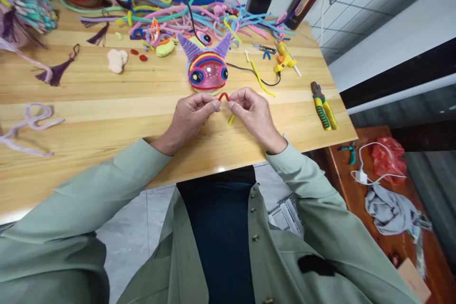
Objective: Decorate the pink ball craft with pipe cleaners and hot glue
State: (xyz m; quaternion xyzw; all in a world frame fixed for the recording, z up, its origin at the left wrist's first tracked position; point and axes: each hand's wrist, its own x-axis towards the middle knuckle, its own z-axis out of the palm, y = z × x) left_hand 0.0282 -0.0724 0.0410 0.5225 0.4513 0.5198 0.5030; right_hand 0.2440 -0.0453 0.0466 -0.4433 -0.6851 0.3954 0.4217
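A short red pipe cleaner (pixel 223 95), bent into a small peak, spans the gap between my two hands. My left hand (pixel 194 115) pinches one end between thumb and forefinger. The other end is pinched the same way in my right hand (pixel 253 113). Just beyond my fingertips sits a round pipe-cleaner animal head (pixel 209 72) with purple pointed ears, big dark eyes and a clear pink middle. A small yellow piece (pixel 231 119) lies beside my right thumb, partly covered by the hand.
Pliers (pixel 324 106) lie at the table's right edge. A yellow glue gun (pixel 286 59), small snips (pixel 264 48) and a yellow pipe cleaner (pixel 261 79) are behind my right hand. Many coloured pipe cleaners (pixel 171 14) are heaped along the back. Purple tassels (pixel 60 67) lie left.
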